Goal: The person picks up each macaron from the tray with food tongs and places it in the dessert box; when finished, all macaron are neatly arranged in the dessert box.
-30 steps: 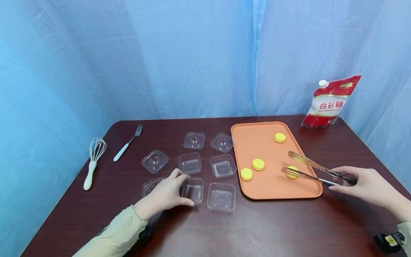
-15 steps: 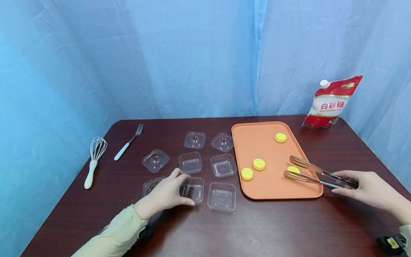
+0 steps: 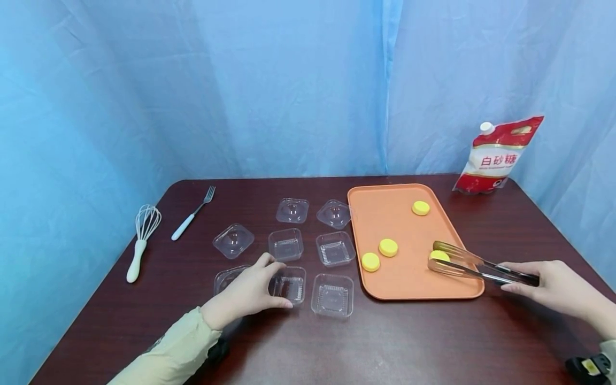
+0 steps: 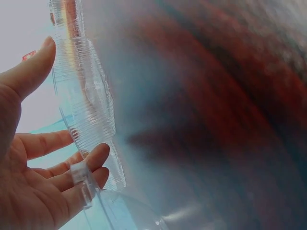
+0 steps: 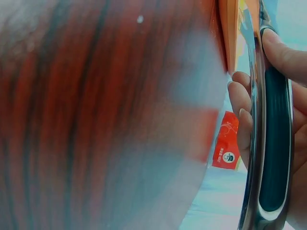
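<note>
My left hand [image 3: 250, 291] grips a clear square plastic box [image 3: 291, 287], thumb on the near side and fingers across the far side. The left wrist view shows the thumb at the wall of this box [image 4: 81, 81]. In my right hand [image 3: 553, 280] is a pair of metal tongs with dark grips [image 5: 276, 143]. The tongs' tips reach over the orange tray [image 3: 414, 286], one on each side of a yellow macaron-like disc [image 3: 439, 255]; whether they touch it I cannot tell. Several such discs lie on the tray, one [image 3: 421, 208] near the back.
More clear boxes [image 3: 332, 295] stand beside the tray, with clear domed lids [image 3: 292, 210] behind and to the left. A whisk [image 3: 139, 248] and a fork [image 3: 190, 218] lie at the left. A red-and-white sugar pouch [image 3: 491, 160] stands at the back right.
The tongs have swung slightly and their tips have drawn closer together around the yellow disc. My right hand has moved a little to the right; the left hand stays put.
</note>
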A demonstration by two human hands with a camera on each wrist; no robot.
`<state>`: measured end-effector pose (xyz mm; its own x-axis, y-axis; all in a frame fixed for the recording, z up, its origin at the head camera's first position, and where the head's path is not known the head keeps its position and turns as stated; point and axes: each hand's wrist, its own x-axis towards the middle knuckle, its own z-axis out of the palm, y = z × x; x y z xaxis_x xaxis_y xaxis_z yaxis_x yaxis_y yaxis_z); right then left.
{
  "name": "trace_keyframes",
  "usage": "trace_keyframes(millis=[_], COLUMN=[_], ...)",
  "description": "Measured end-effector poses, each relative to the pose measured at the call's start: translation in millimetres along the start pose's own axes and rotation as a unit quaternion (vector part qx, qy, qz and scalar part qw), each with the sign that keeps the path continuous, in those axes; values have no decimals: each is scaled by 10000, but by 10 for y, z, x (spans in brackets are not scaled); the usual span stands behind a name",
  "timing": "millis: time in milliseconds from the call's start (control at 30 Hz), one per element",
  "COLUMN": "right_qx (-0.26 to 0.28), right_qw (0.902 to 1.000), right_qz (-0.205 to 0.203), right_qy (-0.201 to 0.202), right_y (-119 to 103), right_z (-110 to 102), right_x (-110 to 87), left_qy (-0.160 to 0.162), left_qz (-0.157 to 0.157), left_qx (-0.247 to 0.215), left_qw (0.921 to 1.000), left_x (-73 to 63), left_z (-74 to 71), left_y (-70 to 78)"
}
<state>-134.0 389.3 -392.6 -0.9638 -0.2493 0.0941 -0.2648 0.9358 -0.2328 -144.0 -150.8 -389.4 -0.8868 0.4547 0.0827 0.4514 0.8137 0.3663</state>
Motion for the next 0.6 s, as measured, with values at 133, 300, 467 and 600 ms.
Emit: trace_keyframes(millis=[133,300,467,600], right_qx=[-143,-210,-181,-207], right_qw=[9998,9997,9997,9993], right_qz=[-70,-28,34,-40], right_qy=[130,148,127,307], right_y=[1,1,-10,-22], right_z=[0,1,2,8], right_x=[-9,-9,-15,-24], left_qy=[-14,-56,-157,-198], left_qz=[83,132,104,86], left_qx=[17,-36,-100,-85], left_qw=[10000,9999,9998,9997], left_x=[-7,-11,-9,-3], left_z=[-11,-37,-50,-54], left_y=[-3,-8,-19,-27])
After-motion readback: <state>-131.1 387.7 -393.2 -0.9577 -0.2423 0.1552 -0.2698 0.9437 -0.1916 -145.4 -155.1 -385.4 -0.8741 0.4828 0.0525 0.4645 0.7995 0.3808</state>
